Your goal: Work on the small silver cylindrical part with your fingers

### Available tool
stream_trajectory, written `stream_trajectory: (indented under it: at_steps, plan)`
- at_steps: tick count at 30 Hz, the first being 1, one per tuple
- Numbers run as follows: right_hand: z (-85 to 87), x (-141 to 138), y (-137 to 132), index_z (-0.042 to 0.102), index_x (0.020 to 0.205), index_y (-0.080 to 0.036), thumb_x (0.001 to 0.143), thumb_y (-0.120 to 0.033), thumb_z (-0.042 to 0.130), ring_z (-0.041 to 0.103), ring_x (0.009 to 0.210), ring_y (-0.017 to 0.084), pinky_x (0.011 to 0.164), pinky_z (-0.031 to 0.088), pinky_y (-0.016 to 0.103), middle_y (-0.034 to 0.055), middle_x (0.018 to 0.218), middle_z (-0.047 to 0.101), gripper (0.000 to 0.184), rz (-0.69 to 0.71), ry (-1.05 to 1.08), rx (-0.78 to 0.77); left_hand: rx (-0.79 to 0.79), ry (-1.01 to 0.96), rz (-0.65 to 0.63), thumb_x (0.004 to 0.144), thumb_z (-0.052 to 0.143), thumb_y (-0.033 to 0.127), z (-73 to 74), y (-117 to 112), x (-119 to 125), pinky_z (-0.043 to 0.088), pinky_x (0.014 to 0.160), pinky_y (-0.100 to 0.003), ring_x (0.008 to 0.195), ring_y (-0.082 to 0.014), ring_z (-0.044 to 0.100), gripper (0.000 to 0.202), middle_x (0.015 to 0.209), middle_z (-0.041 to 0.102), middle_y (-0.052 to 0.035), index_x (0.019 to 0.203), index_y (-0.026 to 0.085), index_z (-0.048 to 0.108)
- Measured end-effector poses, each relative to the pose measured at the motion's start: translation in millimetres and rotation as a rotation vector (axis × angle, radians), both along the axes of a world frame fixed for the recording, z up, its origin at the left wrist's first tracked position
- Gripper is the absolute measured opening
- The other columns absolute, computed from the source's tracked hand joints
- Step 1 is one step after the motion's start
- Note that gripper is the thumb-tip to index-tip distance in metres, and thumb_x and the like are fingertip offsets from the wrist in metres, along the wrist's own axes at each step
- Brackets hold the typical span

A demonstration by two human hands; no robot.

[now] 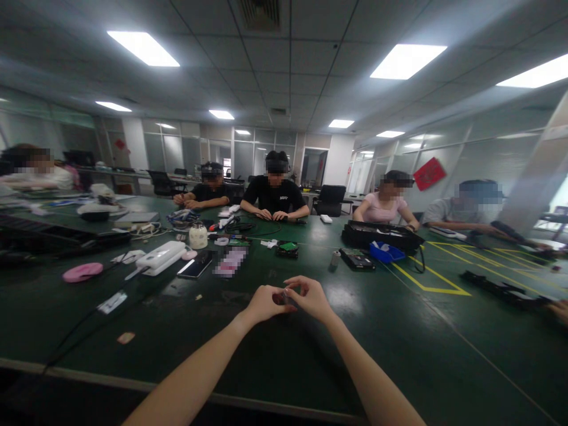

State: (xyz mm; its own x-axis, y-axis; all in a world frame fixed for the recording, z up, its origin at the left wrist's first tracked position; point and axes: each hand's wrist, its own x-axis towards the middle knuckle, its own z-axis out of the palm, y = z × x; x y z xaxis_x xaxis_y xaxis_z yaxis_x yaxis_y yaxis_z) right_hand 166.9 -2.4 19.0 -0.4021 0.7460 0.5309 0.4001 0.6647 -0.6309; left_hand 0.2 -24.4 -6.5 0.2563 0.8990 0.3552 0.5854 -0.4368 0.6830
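My left hand (265, 303) and my right hand (312, 297) meet over the green table (248, 367), close to its middle. Between their fingertips is a small dark object (280, 298), too small and blurred to name. The left fingers and thumb curl around its near side. On the right, thumb and forefinger pinch at its edge, with the other fingers bent above. Beyond the hands lies a green circuit board on a dark drive-like block (287, 249). A small metal cylinder (335, 258) stands to the right of it.
A white power strip (160, 258), a phone (195, 264), a pink round item (83, 272) and a pale jar (198, 236) are on the left. To the right are a black tray-like casing (382, 236) and a blue bin (387, 252). Several people sit around the table.
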Motion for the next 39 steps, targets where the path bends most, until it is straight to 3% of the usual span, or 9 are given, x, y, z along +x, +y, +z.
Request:
stream_trajectory:
  at_steps: [4,8,11,15,19,23,27,32,39]
  plan:
    - [-0.6,3.6,8.9,0.070,0.093,-0.018,0.075,-0.032,0.064,0.045,0.045,0.010,0.043,0.034,0.022,0.0027,0.073,0.072,0.024,-0.082,0.114,0.003,0.003,-0.002,-0.002,0.065,0.074,0.046,-0.6,-0.1,0.7,0.037,0.054,-0.020,0.060,-0.0138,0.059,0.035,0.067,0.070,0.0000,0.081,0.015,0.075]
    - [-19.7,21.2,33.4,0.069,0.090,-0.017,0.073,-0.035,0.065,0.058,0.052,0.014,0.050,0.043,0.025,0.0053,0.078,0.074,0.024,-0.208,0.099,-0.063,0.025,0.027,-0.016,0.067,0.072,0.048,0.7,-0.8,-0.2,0.037,0.056,-0.021,0.062,-0.0141,0.059,0.034,0.067,0.069,0.0001,0.081,0.017,0.075]
    - [-38.1,34.1,49.0,0.071,0.081,-0.020,0.068,-0.028,0.070,0.068,0.068,0.019,0.064,0.050,0.028,0.0031,0.073,0.074,0.015,-0.170,-0.016,-0.143,0.009,0.028,-0.019,0.067,0.072,0.049,1.7,-1.2,-1.2,0.038,0.057,-0.021,0.063,-0.0147,0.060,0.035,0.070,0.070,-0.0004,0.083,0.018,0.075]
    - [-48.8,39.6,56.0,0.072,0.087,-0.022,0.066,-0.027,0.073,0.070,0.079,0.022,0.070,0.052,0.031,0.0035,0.079,0.075,0.022,-0.150,-0.031,-0.164,-0.003,0.032,-0.024,0.067,0.072,0.048,3.2,-2.3,-1.4,0.039,0.057,-0.020,0.065,-0.0152,0.061,0.035,0.071,0.071,-0.0010,0.085,0.018,0.075]
    - [-42.3,36.2,51.2,0.072,0.084,-0.020,0.068,-0.024,0.070,0.070,0.079,0.023,0.069,0.052,0.032,0.0053,0.080,0.075,0.017,-0.140,-0.021,-0.162,0.005,0.021,-0.029,0.067,0.072,0.047,3.6,-3.0,-1.1,0.039,0.057,-0.020,0.065,-0.0156,0.062,0.034,0.071,0.071,-0.0009,0.084,0.018,0.075]
    - [-23.3,24.4,35.8,0.071,0.087,-0.017,0.074,-0.030,0.066,0.070,0.076,0.022,0.063,0.051,0.031,0.0076,0.084,0.075,0.019,-0.119,0.047,-0.143,-0.002,0.016,-0.018,0.067,0.072,0.047,2.2,-2.1,-0.8,0.039,0.059,-0.021,0.064,-0.0155,0.061,0.034,0.070,0.071,-0.0010,0.080,0.017,0.074]
    - [-8.2,7.3,17.9,0.068,0.092,-0.016,0.076,-0.031,0.064,0.070,0.081,0.022,0.066,0.052,0.031,0.0092,0.088,0.074,0.023,0.056,0.216,-0.180,-0.012,-0.005,-0.022,0.066,0.073,0.045,-0.2,-0.8,-0.3,0.039,0.057,-0.021,0.063,-0.0151,0.060,0.033,0.069,0.071,-0.0007,0.081,0.016,0.074]
    - [-9.2,-1.4,10.4,0.069,0.091,-0.016,0.079,-0.028,0.062,0.068,0.081,0.021,0.070,0.052,0.032,0.0084,0.088,0.073,0.019,0.138,0.192,-0.177,-0.019,-0.017,0.000,0.065,0.074,0.047,-2.1,0.3,-0.7,0.038,0.056,-0.021,0.062,-0.0156,0.060,0.036,0.068,0.071,-0.0020,0.077,0.013,0.074]
    - [-2.4,1.0,4.6,0.070,0.091,-0.016,0.079,-0.025,0.060,0.064,0.067,0.016,0.058,0.047,0.025,0.0058,0.084,0.073,0.019,0.096,0.102,-0.128,-0.025,-0.037,-0.022,0.066,0.074,0.046,-0.3,-1.7,-1.9,0.039,0.055,-0.021,0.062,-0.0162,0.062,0.036,0.070,0.072,-0.0029,0.080,0.013,0.074]
